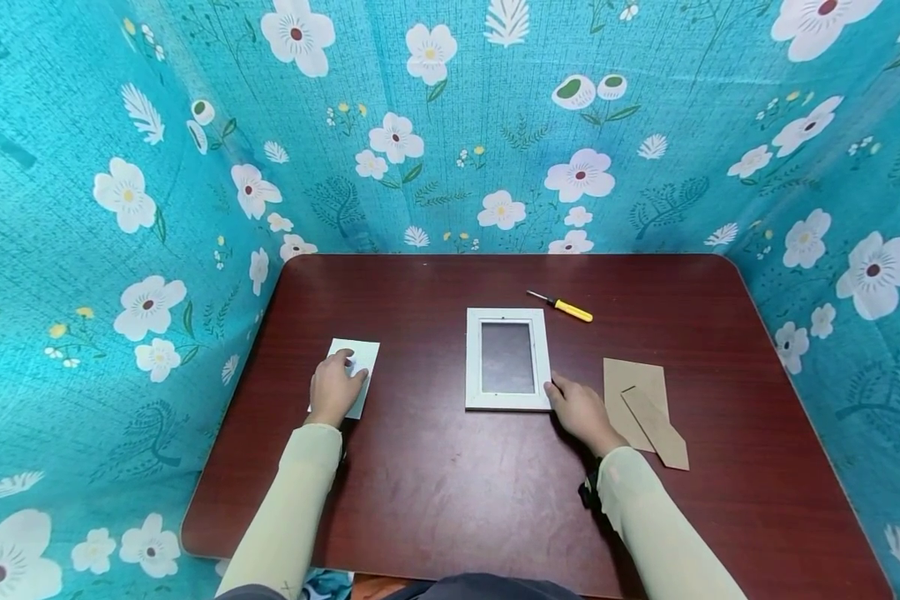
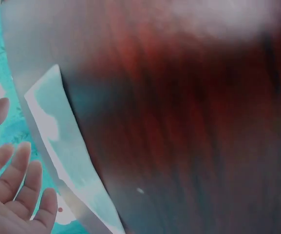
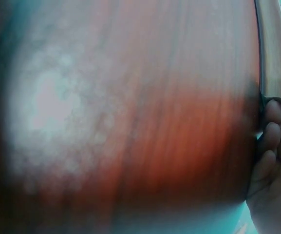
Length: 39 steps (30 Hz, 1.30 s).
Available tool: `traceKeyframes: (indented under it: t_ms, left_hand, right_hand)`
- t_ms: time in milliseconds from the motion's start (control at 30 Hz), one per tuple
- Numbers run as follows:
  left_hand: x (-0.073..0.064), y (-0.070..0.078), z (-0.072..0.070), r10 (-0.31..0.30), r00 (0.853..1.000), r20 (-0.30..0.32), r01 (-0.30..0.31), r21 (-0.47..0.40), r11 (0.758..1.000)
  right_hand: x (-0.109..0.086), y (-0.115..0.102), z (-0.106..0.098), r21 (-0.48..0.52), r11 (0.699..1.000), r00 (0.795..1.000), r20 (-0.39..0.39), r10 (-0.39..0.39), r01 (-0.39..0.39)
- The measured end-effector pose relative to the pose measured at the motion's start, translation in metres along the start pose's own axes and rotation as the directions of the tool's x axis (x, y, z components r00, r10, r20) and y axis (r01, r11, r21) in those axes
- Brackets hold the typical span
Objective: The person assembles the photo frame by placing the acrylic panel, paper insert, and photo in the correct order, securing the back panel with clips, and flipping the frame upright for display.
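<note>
Right hand grips the white frame at its lower right corner, near mid-table. Left hand, fingers relaxed, is over the white sheet; contact cannot be determined.

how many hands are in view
2. The left hand is over the white sheet on the table's left side; the right hand holds the frame by its near right corner.
</note>
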<state>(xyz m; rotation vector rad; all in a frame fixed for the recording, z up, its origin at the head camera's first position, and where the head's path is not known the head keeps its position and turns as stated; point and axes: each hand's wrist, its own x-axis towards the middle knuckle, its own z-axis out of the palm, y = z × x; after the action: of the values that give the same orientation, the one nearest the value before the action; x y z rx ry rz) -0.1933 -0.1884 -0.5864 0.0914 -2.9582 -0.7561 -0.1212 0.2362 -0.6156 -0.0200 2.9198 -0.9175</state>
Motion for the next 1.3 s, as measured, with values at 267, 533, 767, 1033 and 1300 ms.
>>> traceKeyframes:
  t_ms: [267,533,767,1033,1300]
  left_hand:
    - [0.002,-0.012,-0.002,-0.104,0.994,0.018,0.104,0.029,0.994]
    - [-0.002,-0.021,-0.007,-0.166,0.985,0.043,0.164,0.055,0.985]
    - [-0.009,-0.02,-0.009,-0.245,0.966,0.086,0.237,0.096,0.967]
    - [-0.015,-0.02,-0.009,-0.291,0.95,0.115,0.275,0.136,0.952]
    - [-0.011,-0.018,-0.014,-0.341,0.927,0.159,0.31,0.191,0.931]
  right_hand:
    - [0.002,-0.002,-0.002,0.0,1.0,1.0,0.011,0.012,-0.012]
    - [0.002,-0.002,-0.003,-0.001,1.0,1.0,0.001,0.008,-0.008]
    - [0.002,-0.002,-0.002,0.002,1.0,1.0,0.001,0.008,-0.008]
    - [0.002,-0.003,-0.001,0.008,1.0,1.0,-0.002,0.007,-0.007]
    - [0.0,0.0,0.003,0.008,1.0,1.0,0.003,0.018,-0.018]
